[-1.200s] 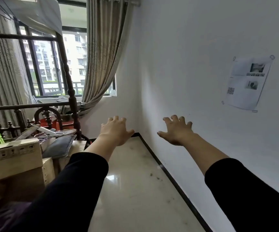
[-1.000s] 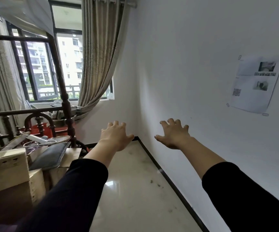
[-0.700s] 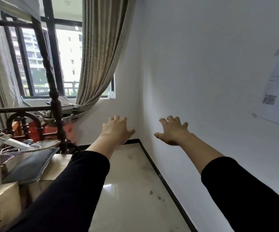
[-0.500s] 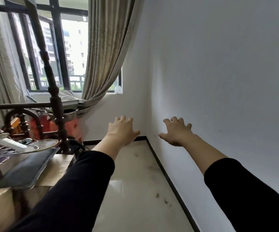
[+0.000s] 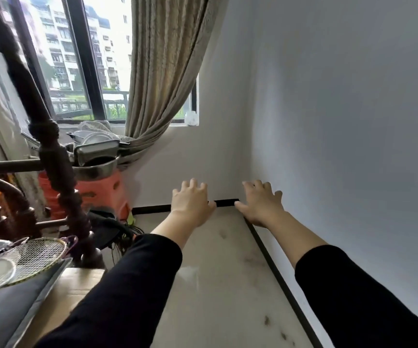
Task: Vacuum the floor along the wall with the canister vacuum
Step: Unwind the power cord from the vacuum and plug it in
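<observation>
Black-sleeved left hand [image 5: 191,204], right hand [image 5: 262,205]: splayed

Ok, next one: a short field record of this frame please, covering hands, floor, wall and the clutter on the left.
left hand: open, fingers spread, holds nothing
right hand: open, fingers spread, holds nothing
floor: pale glossy tile, dark specks near the skirting
skirting: black strip along the wall on the right
vacuum: none recognisable in view
clutter, left: orange stool with metal pans on it, racket, dark bedpost
</observation>
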A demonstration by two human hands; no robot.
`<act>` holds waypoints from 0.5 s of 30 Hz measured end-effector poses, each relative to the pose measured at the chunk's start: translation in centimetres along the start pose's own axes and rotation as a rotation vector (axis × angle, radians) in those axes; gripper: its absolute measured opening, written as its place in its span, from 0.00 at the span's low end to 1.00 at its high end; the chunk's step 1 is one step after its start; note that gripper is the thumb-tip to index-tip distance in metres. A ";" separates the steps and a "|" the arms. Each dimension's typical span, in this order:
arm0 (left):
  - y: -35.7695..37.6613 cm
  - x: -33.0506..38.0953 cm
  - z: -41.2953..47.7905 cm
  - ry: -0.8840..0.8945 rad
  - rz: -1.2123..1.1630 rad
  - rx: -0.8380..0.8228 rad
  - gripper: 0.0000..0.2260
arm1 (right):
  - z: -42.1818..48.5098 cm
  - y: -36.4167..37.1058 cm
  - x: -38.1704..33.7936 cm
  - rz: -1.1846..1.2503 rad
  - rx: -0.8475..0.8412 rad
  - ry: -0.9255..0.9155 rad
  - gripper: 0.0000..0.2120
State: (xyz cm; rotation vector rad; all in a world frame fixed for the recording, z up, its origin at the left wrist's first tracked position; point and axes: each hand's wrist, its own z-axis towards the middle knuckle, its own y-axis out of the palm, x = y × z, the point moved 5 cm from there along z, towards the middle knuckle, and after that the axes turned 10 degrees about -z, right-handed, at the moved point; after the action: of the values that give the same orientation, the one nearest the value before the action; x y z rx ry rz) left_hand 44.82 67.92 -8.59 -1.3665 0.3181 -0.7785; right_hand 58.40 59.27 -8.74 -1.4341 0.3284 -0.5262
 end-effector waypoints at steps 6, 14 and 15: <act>3.6 -7.7 11.4 -0.059 -0.031 -0.038 0.21 | 13.3 4.0 -5.4 -0.039 -0.056 -0.047 0.30; 10.2 -20.3 27.1 -0.203 -0.063 -0.017 0.20 | 32.9 10.8 -14.0 -0.042 -0.068 -0.216 0.27; 11.1 -22.0 28.9 -0.239 -0.067 -0.030 0.19 | 35.1 11.9 -15.2 -0.053 -0.079 -0.249 0.27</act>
State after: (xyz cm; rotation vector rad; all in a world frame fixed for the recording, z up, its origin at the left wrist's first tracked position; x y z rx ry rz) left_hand 50.62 104.25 -18.15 -1.4875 0.0972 -0.6590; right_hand 65.42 97.70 -17.72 -1.5695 0.1136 -0.3756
